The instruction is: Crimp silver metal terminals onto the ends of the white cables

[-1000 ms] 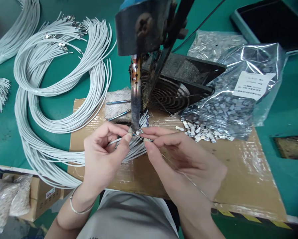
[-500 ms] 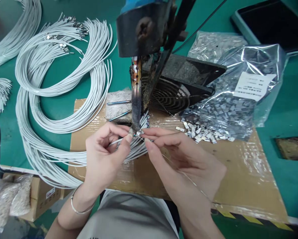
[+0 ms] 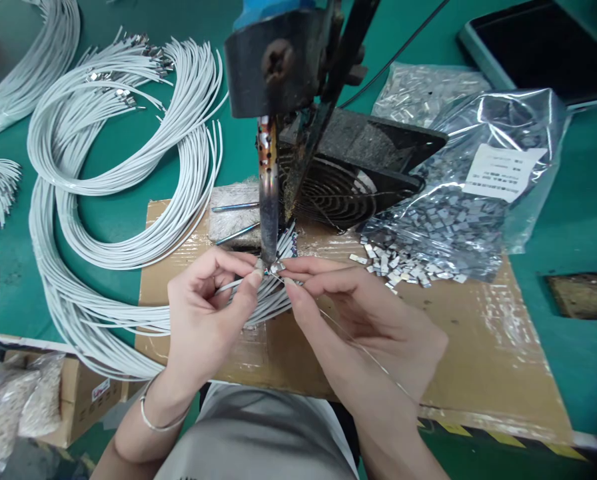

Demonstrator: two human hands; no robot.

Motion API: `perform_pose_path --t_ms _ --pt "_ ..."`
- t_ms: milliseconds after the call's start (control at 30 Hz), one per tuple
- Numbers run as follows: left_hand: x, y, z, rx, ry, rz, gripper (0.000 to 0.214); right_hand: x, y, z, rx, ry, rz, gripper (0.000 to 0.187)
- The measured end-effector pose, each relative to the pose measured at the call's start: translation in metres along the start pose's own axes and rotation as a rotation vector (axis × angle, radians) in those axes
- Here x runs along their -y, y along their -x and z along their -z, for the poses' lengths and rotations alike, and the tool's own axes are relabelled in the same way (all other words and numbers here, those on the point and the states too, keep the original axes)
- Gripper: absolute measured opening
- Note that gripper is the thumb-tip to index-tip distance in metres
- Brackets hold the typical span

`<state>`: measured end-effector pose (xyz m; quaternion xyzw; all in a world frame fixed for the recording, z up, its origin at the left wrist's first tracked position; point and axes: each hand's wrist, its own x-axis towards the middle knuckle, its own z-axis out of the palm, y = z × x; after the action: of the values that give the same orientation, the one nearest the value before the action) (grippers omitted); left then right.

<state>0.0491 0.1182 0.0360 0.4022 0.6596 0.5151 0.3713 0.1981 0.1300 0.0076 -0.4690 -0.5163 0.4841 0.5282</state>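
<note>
My left hand (image 3: 211, 320) pinches a white wire (image 3: 227, 287) close to its end, just under the tip of a fixed soldering iron (image 3: 268, 200) that points straight down. Between thumb and fingers of my right hand (image 3: 368, 327) is a thin strand of solder wire (image 3: 378, 363), trailing back across the palm. A small shiny metal tab (image 3: 277, 267) sits at the iron's tip, by my right fingertips; whether those fingers touch it I cannot tell. Beneath both hands lies a bundle of white wires (image 3: 273, 303) on the cardboard (image 3: 358, 373).
Coiled white wires (image 3: 123, 180) fill the left. Behind the iron stands a black fan (image 3: 338, 190). Loose metal tabs (image 3: 403, 263) lie right of it, beside a clear bag (image 3: 478, 227) of more tabs. A dark-screened device (image 3: 543, 47) is at the back right.
The whole view has shifted slightly, so everything appears a little further left. Both hands keep their grip at the iron's tip.
</note>
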Motion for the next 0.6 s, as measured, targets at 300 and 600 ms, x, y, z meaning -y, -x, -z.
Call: perform_pose_path --t_ms 300,600 --pt "-0.0001 0.0012 0.0005 0.015 0.010 0.015 0.016 0.0013 0.0005 -0.0005 -0.003 0.011 0.002 0.019" --pt "0.0019 0.0022 0.0025 0.025 0.021 0.007 0.016 0.0008 0.0018 -0.0012 -0.006 -0.010 0.016 0.021"
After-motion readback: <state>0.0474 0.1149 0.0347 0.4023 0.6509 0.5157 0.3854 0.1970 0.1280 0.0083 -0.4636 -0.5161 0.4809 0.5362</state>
